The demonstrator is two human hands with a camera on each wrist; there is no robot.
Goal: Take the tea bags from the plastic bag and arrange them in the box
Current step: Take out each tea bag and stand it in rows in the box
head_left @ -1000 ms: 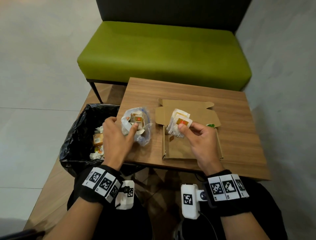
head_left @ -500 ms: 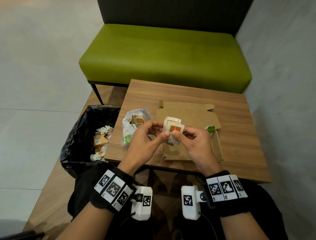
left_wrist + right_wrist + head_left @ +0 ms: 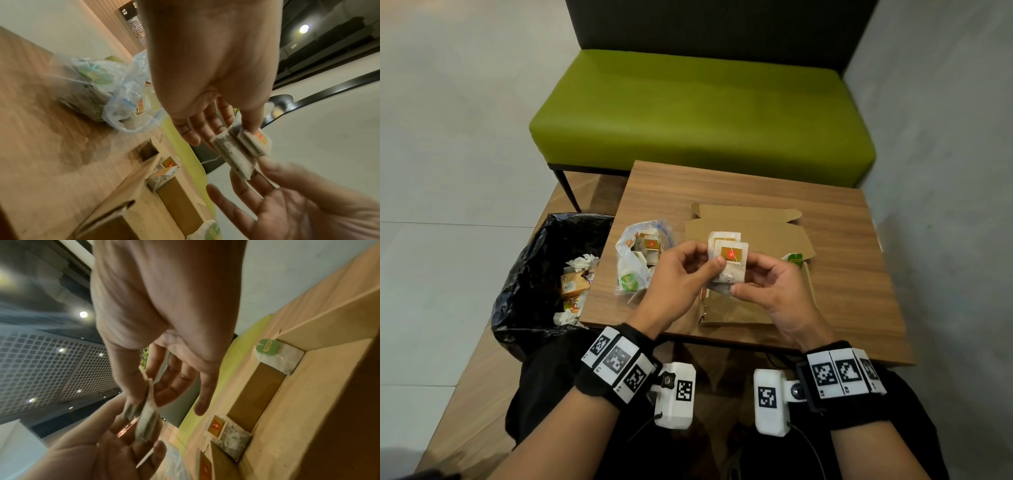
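A small stack of white tea bags (image 3: 729,254) with red-and-gold tags is held upright above the open cardboard box (image 3: 756,228). My left hand (image 3: 709,264) pinches the stack from the left and my right hand (image 3: 743,281) pinches it from the right. In the left wrist view the thumb and fingers clamp the stack's (image 3: 240,147) edges. Left of the box, the clear plastic bag (image 3: 637,261) lies with more tea bags inside. One green-tagged tea bag (image 3: 269,346) and a red-tagged one (image 3: 227,430) lie inside the box (image 3: 298,410). My hands hide most of the box floor in the head view.
The small wooden table (image 3: 825,240) stands in front of a green bench (image 3: 705,113). A bin lined with a black bag (image 3: 551,274) sits at the table's left edge and holds wrappers and tissues. A grey wall runs along the right.
My left hand left the plastic bag and moved right to join the right hand on the tea bag stack. Both hands now hold the stack slightly higher over the box.
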